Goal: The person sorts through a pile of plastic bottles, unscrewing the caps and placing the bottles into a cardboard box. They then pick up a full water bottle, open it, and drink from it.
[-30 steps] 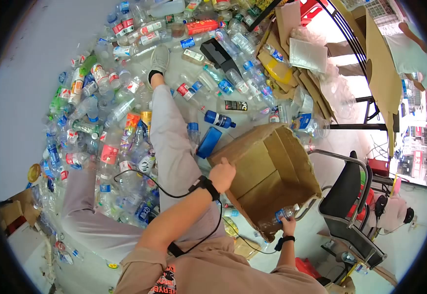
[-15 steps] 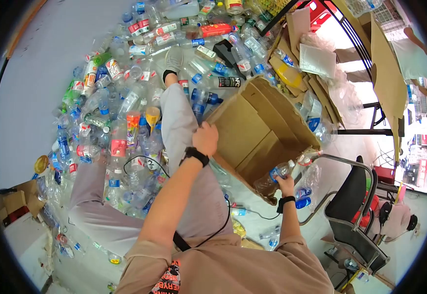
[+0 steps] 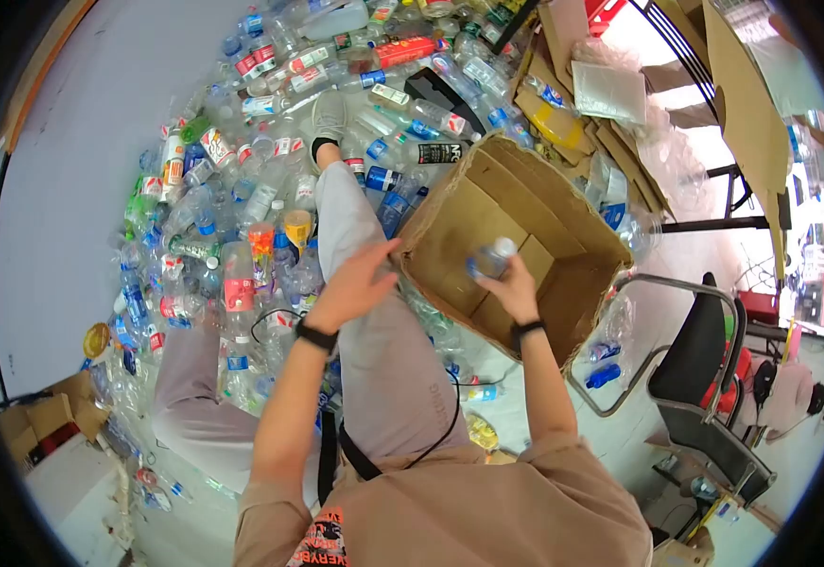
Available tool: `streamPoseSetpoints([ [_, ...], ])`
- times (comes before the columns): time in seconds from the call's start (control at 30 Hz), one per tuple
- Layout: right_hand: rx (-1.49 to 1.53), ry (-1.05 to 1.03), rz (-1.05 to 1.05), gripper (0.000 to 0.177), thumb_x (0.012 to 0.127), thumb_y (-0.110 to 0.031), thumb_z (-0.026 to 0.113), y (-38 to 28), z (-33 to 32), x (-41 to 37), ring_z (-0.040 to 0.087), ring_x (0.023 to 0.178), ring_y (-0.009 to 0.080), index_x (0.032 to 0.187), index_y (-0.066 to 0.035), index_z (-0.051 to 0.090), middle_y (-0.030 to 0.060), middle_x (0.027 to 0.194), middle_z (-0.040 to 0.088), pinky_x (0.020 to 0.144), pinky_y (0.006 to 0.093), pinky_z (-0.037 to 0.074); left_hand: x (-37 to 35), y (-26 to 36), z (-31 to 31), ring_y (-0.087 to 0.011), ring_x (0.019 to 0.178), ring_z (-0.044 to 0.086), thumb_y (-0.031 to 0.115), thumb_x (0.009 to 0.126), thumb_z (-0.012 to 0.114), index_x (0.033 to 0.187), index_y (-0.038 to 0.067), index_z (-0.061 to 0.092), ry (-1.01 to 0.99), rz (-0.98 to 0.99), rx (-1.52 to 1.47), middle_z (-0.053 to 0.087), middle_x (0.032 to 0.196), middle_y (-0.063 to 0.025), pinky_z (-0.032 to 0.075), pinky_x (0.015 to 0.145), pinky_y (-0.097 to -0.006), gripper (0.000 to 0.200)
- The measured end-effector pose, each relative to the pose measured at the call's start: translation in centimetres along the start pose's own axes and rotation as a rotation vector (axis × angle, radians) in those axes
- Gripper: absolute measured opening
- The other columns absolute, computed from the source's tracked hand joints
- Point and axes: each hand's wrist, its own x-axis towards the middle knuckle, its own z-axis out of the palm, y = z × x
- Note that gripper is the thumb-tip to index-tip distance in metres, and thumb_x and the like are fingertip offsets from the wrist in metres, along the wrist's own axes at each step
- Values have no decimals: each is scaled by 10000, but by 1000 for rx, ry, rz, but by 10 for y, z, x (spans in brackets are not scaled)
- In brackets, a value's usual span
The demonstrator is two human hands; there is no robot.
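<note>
My right hand [image 3: 514,288] grips a clear plastic bottle [image 3: 489,259] with a white cap and a blue label, held over the opening of the cardboard box [image 3: 563,203]. No bottle shows on the visible inside of the box. At the box's left edge my left hand [image 3: 355,282] has its fingers spread and holds nothing; its fingertips are close to the rim, and contact is unclear. Both wrists wear black bands. Left of the box, plastic bottles [image 3: 239,288] lie heaped around my outstretched leg [image 3: 350,213].
A black chair [image 3: 691,369] with a metal frame stands at the right. Flattened cardboard [image 3: 747,123] leans at the upper right. A pale wall [image 3: 81,189] bounds the left side. A black cable [image 3: 450,406] crosses my leg. Blue bottles [image 3: 604,376] lie by the chair.
My right hand has moved up and left with the bottle, from the box's lower edge to over its opening. My left hand has let go of the box edge and spread its fingers.
</note>
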Motion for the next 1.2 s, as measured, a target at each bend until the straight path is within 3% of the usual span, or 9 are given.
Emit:
streamPoseSetpoints([
  [0.07,154,-218,-36,627,692,-125,822,21,42,47,631,1050,247,1245,-64,534,128,1134,648,876,354,508,-32,15,-39,-250,1101,588,122,864,656,1372,58,484,56,-153,12,569,1294,-145,476,902,-345,541],
  [0.2,-113,-502,50,739,669,-82,812,78,114,104,600,1103,309,1318,-96,461,162,1213,610,937,406,492,-125,2,-82,-173,1017,594,90,898,636,1323,7,514,270,-503,-233,606,1236,-108,475,896,-306,450],
  [0.37,-204,-570,52,793,688,-145,806,112,172,109,520,1209,369,1370,-87,405,206,1317,527,1000,435,456,-200,-12,-90,-147,1003,597,78,930,604,1304,7,525,363,-746,-294,604,1224,-80,475,883,-290,389],
  [0.47,-312,-568,100,726,754,-206,762,54,163,94,526,1194,400,1367,-66,399,227,1324,519,1005,460,443,-207,-27,-82,-144,1005,595,80,937,596,1304,7,518,347,-765,-363,606,1197,-70,463,898,-279,383],
  [0.67,-399,-395,-60,671,784,-263,725,20,156,80,547,1133,450,1351,-56,430,269,1289,526,972,484,454,-181,-21,-77,-120,1001,588,94,947,584,1313,6,509,286,-720,-384,604,1193,-69,456,895,-263,384],
  [0.73,-483,-345,-179,579,767,-301,723,18,155,77,597,1038,431,1245,-26,549,273,1196,575,909,466,495,-173,-15,-76,-114,1003,585,99,950,582,1313,5,509,273,-707,-377,603,1198,-70,456,889,-259,382],
  [0.87,-530,-391,-227,528,784,-206,713,10,145,86,579,1083,427,1262,-57,545,285,1189,578,919,476,491,-173,-13,-73,-110,1003,582,104,950,586,1316,7,510,243,-674,-377,602,1208,-77,459,884,-260,387],
  [1.07,-378,152,-12,395,766,-161,715,23,85,170,648,901,433,1131,-42,625,258,943,673,797,498,522,-193,-30,-76,-127,1012,583,93,946,590,1316,-1,509,290,-686,-424,601,1224,-91,462,906,-275,391],
  [1.2,-508,220,59,395,792,-186,701,23,70,224,646,907,434,1150,-44,612,257,963,671,801,508,516,-194,-47,-70,-134,1035,584,80,947,584,1307,-16,510,318,-768,-442,600,1226,-95,457,922,-281,380],
])
